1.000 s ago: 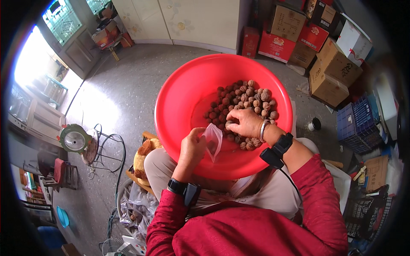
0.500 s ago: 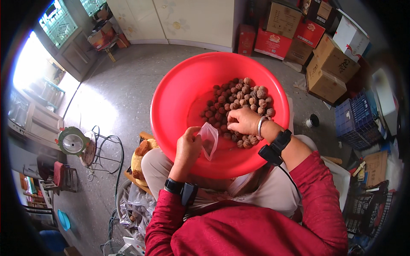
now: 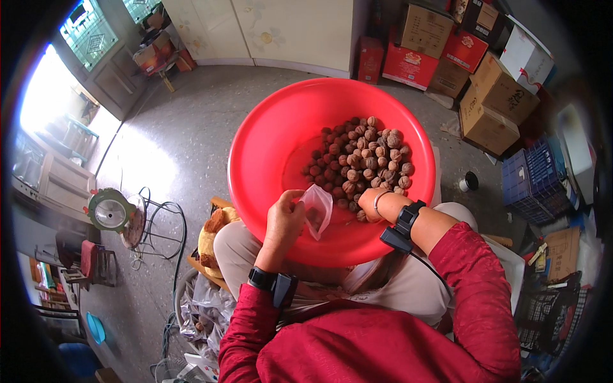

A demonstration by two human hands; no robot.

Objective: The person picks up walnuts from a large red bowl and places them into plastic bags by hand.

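A large red plastic basin [image 3: 265, 140] rests across my lap, with a heap of brown walnuts [image 3: 367, 153] toward its right side. My left hand [image 3: 285, 217] is closed on the rim of a small clear plastic bag [image 3: 321, 205], its thumb and fingers pinching the edge. The bag hangs inside the basin, and something brownish shows dimly through its side. My right hand [image 3: 377, 203] is down at the near right edge of the heap, touching walnuts. Its fingers are turned away and hidden, so what they hold does not show.
A tub of bagged items [image 3: 205, 313] stands at my left, beside a yellow cushion [image 3: 214, 239]. A round lamp-like device [image 3: 108, 216] and black cables lie further left. Cardboard boxes [image 3: 488, 112] and a blue crate [image 3: 536, 179] stand at the right.
My right hand has moved from the middle of the walnuts down and to the right, toward the near edge of the heap. The left hand still holds the bag in place.
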